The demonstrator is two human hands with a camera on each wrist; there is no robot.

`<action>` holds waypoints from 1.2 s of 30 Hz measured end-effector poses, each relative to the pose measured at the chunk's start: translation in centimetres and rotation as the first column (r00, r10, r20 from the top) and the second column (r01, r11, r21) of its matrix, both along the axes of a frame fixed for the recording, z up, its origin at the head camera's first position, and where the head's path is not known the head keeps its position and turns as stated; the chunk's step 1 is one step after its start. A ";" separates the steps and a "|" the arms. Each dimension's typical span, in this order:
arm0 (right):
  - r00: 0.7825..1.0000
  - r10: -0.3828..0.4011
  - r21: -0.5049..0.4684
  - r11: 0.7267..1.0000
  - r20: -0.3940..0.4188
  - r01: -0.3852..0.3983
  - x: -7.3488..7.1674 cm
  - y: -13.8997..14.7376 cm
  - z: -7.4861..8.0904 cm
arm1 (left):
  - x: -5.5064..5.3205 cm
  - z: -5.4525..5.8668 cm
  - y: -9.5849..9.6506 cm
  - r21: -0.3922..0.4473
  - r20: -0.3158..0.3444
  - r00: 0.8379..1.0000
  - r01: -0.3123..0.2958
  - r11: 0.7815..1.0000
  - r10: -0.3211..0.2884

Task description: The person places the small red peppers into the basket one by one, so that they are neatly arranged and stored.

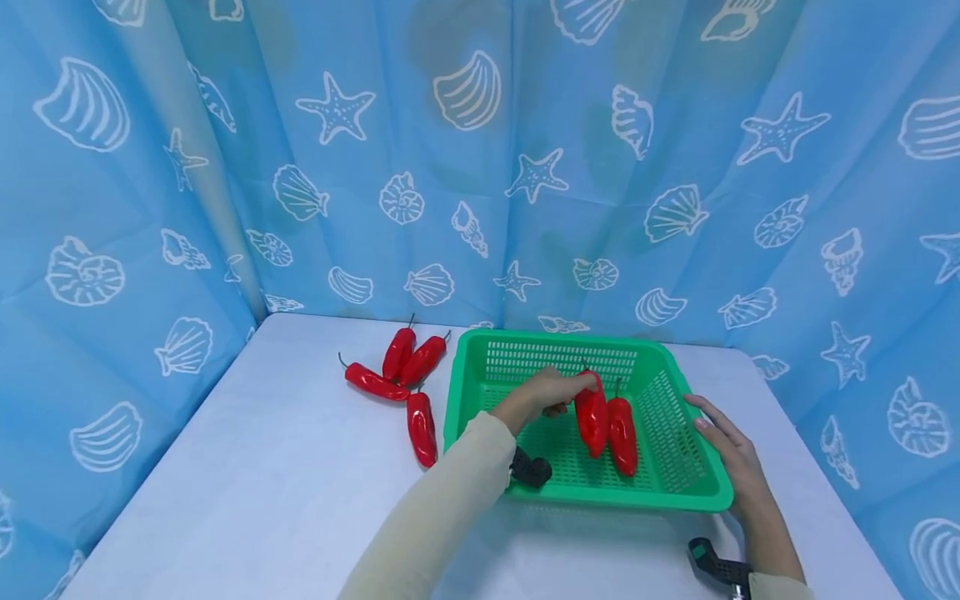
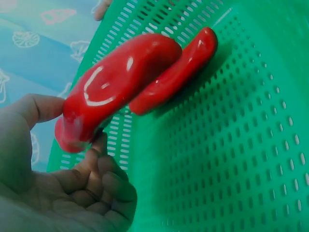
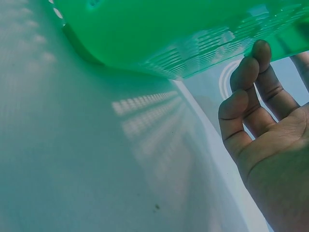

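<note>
A red pepper (image 1: pixel 591 417) hangs tilted inside the green basket (image 1: pixel 585 497), its tip downward. My left hand (image 1: pixel 543 393) pinches it near the stem end between thumb and fingertips, as the left wrist view shows with the pepper (image 2: pixel 111 82) up close. Beside it in the basket lies a second red pepper (image 1: pixel 622 437). At the basket's right rim, my right hand (image 1: pixel 738 458) touches the edge with its fingertips; in the right wrist view its fingers (image 3: pixel 244 75) bend loosely against the basket's outer side.
Several more red peppers lie clustered on the white table (image 1: pixel 247 467) left of the basket, one of them a pepper (image 1: pixel 422 429) close to its left wall. A blue shell-print curtain (image 1: pixel 420 167) borders the table behind and at both sides.
</note>
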State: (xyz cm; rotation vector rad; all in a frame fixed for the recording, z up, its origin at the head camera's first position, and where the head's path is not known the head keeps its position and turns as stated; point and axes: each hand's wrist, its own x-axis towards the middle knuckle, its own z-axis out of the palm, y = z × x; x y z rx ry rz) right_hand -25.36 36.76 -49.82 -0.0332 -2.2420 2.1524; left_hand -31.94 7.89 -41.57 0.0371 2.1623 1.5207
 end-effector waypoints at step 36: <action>1.000 0.000 -0.013 1.000 -0.003 0.000 -0.2 0.2 0.1 | -1.4 -3.1 1.8 -0.170 0.034 0.998 0.065 0.983 -0.060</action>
